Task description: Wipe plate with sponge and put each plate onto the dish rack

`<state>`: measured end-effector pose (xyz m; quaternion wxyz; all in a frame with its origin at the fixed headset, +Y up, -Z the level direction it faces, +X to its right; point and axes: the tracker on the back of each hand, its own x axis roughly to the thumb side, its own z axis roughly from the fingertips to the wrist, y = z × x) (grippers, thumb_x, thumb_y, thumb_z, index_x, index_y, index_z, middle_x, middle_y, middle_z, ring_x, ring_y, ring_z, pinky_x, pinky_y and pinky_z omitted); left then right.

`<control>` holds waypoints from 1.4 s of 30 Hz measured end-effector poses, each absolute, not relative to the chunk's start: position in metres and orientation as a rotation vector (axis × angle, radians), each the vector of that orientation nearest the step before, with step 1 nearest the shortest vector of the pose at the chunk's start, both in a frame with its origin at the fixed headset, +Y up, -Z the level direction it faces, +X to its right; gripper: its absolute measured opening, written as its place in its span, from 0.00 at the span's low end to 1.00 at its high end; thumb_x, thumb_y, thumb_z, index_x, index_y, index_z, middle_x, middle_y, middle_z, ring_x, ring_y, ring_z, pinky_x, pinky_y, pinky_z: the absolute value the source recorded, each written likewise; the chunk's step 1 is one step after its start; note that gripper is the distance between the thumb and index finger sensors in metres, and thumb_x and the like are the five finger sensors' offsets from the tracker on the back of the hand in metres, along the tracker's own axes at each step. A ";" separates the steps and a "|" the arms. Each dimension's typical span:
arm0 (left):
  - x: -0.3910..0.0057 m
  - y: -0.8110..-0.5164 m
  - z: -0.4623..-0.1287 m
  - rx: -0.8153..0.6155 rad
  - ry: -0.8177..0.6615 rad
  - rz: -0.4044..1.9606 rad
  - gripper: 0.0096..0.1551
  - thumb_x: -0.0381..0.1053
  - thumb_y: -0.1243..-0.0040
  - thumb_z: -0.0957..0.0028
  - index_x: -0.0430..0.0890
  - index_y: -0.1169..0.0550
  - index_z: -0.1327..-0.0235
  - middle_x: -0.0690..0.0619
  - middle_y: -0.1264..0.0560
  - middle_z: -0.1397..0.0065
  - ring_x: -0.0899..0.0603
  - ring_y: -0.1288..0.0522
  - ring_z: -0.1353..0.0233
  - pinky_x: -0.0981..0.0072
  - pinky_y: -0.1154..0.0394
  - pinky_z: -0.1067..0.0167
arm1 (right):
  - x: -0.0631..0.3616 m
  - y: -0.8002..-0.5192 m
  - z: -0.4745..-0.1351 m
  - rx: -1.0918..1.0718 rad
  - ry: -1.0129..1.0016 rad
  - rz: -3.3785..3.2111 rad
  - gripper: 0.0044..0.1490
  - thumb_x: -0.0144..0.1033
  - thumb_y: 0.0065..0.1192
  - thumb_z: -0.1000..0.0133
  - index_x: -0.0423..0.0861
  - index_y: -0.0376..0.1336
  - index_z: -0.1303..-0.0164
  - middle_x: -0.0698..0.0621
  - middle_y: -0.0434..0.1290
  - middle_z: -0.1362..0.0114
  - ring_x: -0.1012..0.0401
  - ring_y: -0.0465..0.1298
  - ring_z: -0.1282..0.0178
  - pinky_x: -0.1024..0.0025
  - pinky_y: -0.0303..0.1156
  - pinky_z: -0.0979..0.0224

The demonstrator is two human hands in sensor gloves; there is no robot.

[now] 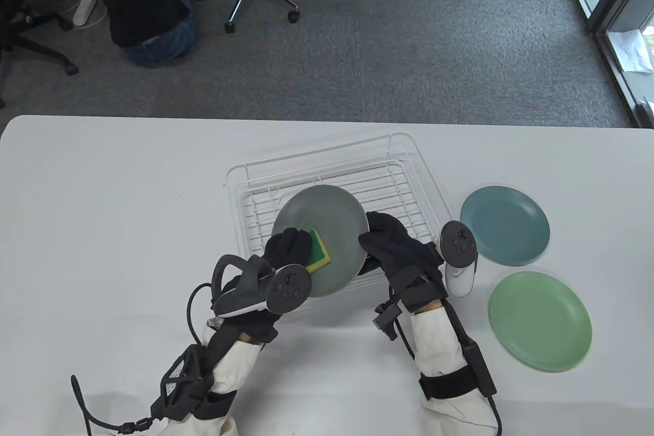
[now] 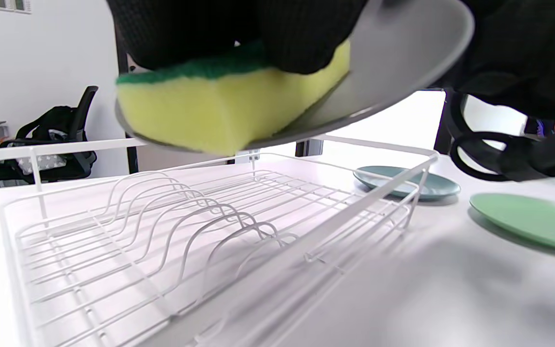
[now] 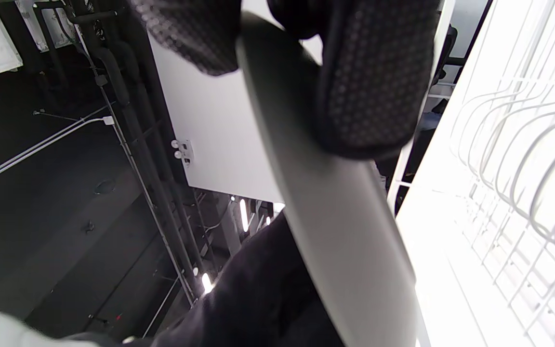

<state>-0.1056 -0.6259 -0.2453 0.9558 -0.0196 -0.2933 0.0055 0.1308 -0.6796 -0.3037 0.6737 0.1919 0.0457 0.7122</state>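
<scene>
A grey plate is held tilted in the air above the front part of the white wire dish rack. My right hand grips the plate's right rim. My left hand holds a yellow-and-green sponge and presses it against the plate's lower left face. The rack holds no plates.
A teal plate lies flat on the white table right of the rack. A light green plate lies in front of it. Beyond the table's far edge are office chairs and a seated person.
</scene>
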 end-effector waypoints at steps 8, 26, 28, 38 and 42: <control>-0.088 -0.619 -0.227 0.164 -0.664 0.032 0.39 0.47 0.34 0.45 0.38 0.31 0.21 0.36 0.27 0.22 0.33 0.22 0.28 0.61 0.19 0.32 | 0.124 -0.677 -0.302 0.502 0.135 1.572 0.41 0.35 0.59 0.35 0.22 0.47 0.26 0.19 0.63 0.31 0.36 0.77 0.42 0.64 0.83 0.44; -0.104 -0.609 -0.219 0.460 -0.488 -0.018 0.42 0.57 0.36 0.47 0.50 0.35 0.19 0.41 0.21 0.26 0.36 0.18 0.32 0.55 0.17 0.40 | 0.098 -0.669 -0.295 0.752 0.254 1.562 0.39 0.34 0.64 0.38 0.26 0.54 0.26 0.19 0.66 0.32 0.36 0.78 0.44 0.62 0.82 0.46; -0.109 -0.609 -0.222 0.464 -0.437 -0.031 0.42 0.58 0.37 0.47 0.49 0.36 0.19 0.41 0.21 0.27 0.35 0.17 0.33 0.54 0.17 0.40 | 0.097 -0.667 -0.294 0.769 0.254 1.568 0.39 0.34 0.64 0.38 0.26 0.54 0.26 0.19 0.66 0.32 0.36 0.78 0.44 0.61 0.82 0.45; -0.127 -0.621 -0.247 0.197 -0.280 -0.063 0.43 0.57 0.38 0.45 0.44 0.36 0.17 0.38 0.21 0.27 0.33 0.17 0.34 0.52 0.17 0.41 | 0.116 -0.668 -0.298 0.632 0.159 1.597 0.39 0.35 0.62 0.36 0.25 0.53 0.26 0.20 0.66 0.32 0.37 0.78 0.44 0.62 0.82 0.44; -0.121 -0.625 -0.249 0.098 -0.326 -0.057 0.46 0.58 0.37 0.45 0.43 0.38 0.16 0.38 0.22 0.27 0.33 0.18 0.34 0.52 0.18 0.40 | 0.126 -0.672 -0.301 0.563 0.125 1.598 0.38 0.35 0.62 0.36 0.25 0.53 0.26 0.20 0.66 0.32 0.37 0.78 0.44 0.61 0.82 0.44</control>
